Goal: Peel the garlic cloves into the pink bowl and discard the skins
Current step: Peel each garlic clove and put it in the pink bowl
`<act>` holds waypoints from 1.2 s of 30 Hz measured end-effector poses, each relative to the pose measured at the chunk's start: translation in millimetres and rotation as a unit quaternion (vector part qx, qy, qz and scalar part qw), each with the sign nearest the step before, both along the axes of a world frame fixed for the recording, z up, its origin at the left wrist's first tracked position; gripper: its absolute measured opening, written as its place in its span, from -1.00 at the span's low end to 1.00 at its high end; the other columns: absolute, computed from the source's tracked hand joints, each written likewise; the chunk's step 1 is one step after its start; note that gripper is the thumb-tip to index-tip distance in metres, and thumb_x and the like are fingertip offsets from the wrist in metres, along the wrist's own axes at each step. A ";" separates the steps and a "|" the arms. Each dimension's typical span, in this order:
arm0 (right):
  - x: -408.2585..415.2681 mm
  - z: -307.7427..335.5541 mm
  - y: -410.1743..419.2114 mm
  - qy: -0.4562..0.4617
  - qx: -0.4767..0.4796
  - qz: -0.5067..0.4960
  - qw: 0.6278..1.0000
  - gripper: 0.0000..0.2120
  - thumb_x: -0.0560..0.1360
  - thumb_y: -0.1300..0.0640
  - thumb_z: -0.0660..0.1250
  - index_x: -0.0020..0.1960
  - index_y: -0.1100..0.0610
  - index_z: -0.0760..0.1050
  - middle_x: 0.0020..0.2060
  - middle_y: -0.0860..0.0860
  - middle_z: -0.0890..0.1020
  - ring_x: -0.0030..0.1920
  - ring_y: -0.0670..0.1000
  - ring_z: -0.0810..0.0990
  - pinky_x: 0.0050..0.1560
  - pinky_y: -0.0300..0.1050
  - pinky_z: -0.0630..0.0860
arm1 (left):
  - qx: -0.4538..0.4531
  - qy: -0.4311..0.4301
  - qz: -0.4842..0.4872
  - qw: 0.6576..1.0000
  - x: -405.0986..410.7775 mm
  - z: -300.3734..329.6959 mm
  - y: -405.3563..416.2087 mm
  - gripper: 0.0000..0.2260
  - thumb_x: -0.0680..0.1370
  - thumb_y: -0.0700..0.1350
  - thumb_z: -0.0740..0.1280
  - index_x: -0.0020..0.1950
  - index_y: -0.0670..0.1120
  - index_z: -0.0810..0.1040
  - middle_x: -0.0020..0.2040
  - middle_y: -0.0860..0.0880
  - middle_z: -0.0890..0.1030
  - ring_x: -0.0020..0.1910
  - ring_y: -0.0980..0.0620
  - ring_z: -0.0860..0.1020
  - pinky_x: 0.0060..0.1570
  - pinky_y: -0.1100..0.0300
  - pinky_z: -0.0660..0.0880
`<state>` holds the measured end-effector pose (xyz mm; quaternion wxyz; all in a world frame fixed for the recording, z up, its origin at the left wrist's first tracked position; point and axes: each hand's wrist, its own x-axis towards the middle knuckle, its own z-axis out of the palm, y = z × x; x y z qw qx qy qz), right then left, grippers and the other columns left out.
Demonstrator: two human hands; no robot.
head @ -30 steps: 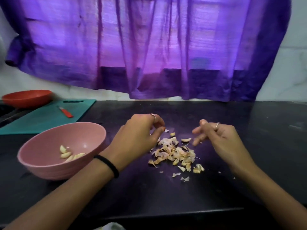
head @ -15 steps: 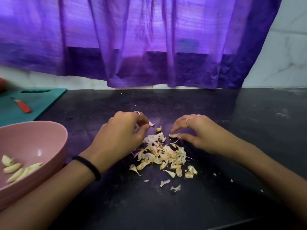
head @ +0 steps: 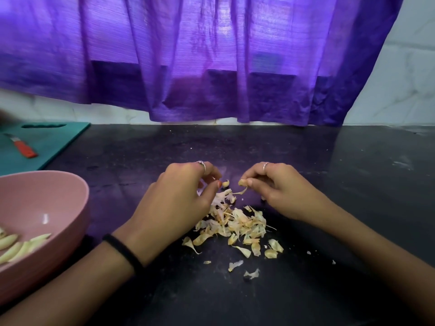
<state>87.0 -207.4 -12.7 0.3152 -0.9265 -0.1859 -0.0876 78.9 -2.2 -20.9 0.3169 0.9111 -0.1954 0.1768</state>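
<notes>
A heap of pale garlic skins (head: 237,224) lies on the black counter between my hands. My right hand (head: 277,187) pinches a piece of garlic skin (head: 242,184) just above the heap's far edge, a thin strip trailing down from it. My left hand (head: 183,196) hovers at the heap's left side with fingers curled; a small piece (head: 225,184) sits at its fingertips, and I cannot tell whether it grips that. The pink bowl (head: 58,191) stands at the left edge and holds several peeled cloves (head: 21,248).
A teal cutting board (head: 54,140) with a red-handled knife (head: 23,149) lies at the back left. A purple curtain (head: 211,55) hangs over the counter's back edge. Loose skin bits (head: 235,264) are scattered nearer me.
My right hand has lifted a piece of skin off the heap and now pinches it. The camera view has shifted, so the bowl sits further left and closer.
</notes>
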 end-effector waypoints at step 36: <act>-38.7 2.0 46.3 0.069 0.357 -0.026 0.931 -0.95 0.56 0.27 0.30 -0.01 0.20 0.55 -0.25 0.08 0.71 -0.22 0.00 0.71 -0.05 -0.11 0.65 | -0.246 0.049 -0.015 0.968 -13.8 2.2 -16.8 -0.94 0.50 -0.10 0.41 -0.17 0.04 0.61 -0.30 0.08 0.66 -0.26 0.07 0.63 -0.13 -0.07 0.60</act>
